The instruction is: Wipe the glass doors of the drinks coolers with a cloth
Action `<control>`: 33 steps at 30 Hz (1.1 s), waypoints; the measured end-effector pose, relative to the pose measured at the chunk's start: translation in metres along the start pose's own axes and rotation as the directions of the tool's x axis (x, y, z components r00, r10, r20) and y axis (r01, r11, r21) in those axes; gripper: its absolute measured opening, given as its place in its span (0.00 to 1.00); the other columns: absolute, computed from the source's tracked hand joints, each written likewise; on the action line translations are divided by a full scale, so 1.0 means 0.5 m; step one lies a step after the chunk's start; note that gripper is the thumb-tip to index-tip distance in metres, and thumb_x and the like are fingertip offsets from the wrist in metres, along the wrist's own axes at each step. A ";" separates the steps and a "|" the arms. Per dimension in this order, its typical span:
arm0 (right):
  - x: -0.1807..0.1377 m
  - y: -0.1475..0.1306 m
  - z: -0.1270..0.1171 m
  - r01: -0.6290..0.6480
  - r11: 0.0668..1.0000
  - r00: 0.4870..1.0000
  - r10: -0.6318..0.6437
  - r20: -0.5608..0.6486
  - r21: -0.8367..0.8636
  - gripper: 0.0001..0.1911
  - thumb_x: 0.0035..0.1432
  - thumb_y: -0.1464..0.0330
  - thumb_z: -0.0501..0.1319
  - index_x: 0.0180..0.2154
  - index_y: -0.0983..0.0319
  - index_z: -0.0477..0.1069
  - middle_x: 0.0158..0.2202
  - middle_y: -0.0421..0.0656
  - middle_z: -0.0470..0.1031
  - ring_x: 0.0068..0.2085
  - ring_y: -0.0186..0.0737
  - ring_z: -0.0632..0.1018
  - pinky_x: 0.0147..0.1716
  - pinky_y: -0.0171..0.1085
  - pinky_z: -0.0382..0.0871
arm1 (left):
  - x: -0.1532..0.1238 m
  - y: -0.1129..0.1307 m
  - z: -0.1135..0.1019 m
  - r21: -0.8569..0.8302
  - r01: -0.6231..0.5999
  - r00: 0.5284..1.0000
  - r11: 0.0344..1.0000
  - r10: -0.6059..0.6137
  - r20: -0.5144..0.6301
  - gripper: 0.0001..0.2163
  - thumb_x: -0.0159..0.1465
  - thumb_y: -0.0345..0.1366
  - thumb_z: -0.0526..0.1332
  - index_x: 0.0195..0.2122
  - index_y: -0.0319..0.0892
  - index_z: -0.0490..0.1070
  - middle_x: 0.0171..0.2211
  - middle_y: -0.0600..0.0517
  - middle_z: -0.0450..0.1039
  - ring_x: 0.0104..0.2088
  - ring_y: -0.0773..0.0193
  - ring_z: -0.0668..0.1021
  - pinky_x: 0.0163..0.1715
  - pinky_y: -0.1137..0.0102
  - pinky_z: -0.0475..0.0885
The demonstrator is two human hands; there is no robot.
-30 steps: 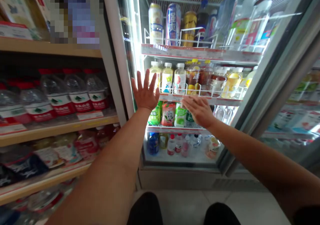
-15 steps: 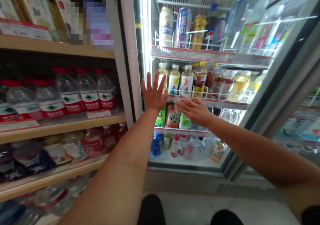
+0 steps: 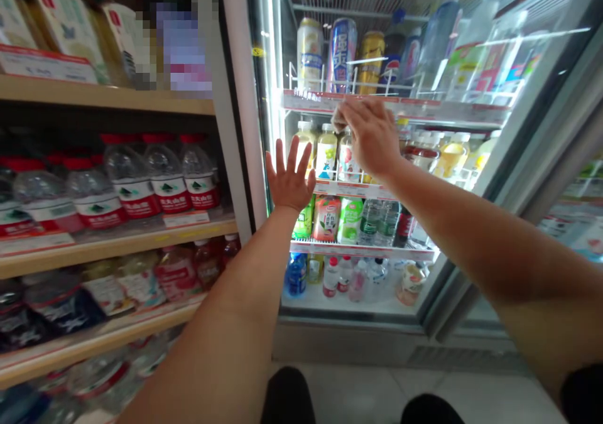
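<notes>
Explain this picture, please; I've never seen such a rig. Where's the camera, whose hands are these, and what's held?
There's no machine: these are a person's two bare hands, seen from a camera worn on the head, looking forward and down. The left hand is spread, apparently against a glass-fronted drinks fridge, holding nothing visible. The right hand seems to hold a small brownish wad, perhaps cloth. Behind the glass, bottles and cans stand on shelves; at left, red-capped bottles line open shelving.

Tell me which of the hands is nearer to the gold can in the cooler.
The right. In the head view, the right hand appears just below the gold can; the left hand is lower and farther left, fingers spread.
</notes>
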State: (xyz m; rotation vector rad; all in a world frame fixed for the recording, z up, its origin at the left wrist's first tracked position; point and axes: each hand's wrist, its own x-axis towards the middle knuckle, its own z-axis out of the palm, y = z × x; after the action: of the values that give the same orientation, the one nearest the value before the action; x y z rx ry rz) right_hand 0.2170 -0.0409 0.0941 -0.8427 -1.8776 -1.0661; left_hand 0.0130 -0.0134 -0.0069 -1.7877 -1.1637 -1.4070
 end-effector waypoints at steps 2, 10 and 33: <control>0.016 -0.007 0.006 -0.082 0.997 0.995 0.082 -0.056 0.004 0.28 0.70 0.72 0.49 0.69 0.57 0.61 0.67 0.46 0.67 0.65 0.61 0.66 0.61 0.63 0.63 | 0.000 -0.001 0.001 -0.002 -0.005 1.000 1.000 0.005 0.003 0.27 0.71 0.43 0.52 0.71 0.48 0.57 0.75 0.53 0.49 0.76 0.52 0.39 0.73 0.46 0.29; 0.051 -0.047 0.003 0.112 0.992 0.984 -0.119 0.133 0.063 0.28 0.69 0.75 0.48 0.68 0.57 0.62 0.69 0.45 0.65 0.67 0.58 0.63 0.63 0.60 0.62 | -0.004 -0.005 0.008 0.021 -0.024 0.998 0.999 0.025 -0.057 0.27 0.71 0.42 0.52 0.71 0.49 0.59 0.74 0.52 0.51 0.76 0.53 0.40 0.74 0.47 0.33; -0.118 0.082 -0.062 0.167 0.986 0.960 -0.166 0.223 0.015 0.26 0.72 0.72 0.48 0.67 0.54 0.64 0.68 0.39 0.67 0.66 0.50 0.67 0.62 0.54 0.63 | 0.001 0.000 0.000 -0.011 0.024 1.000 1.000 -0.024 0.003 0.29 0.69 0.43 0.53 0.72 0.50 0.57 0.75 0.53 0.48 0.76 0.53 0.39 0.74 0.48 0.30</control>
State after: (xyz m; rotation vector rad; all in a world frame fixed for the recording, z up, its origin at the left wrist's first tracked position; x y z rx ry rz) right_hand 0.2879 -0.0605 0.0675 -0.8475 -2.1682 -1.1145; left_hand 0.0130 -0.0134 -0.0066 -1.7900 -1.1841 -1.4278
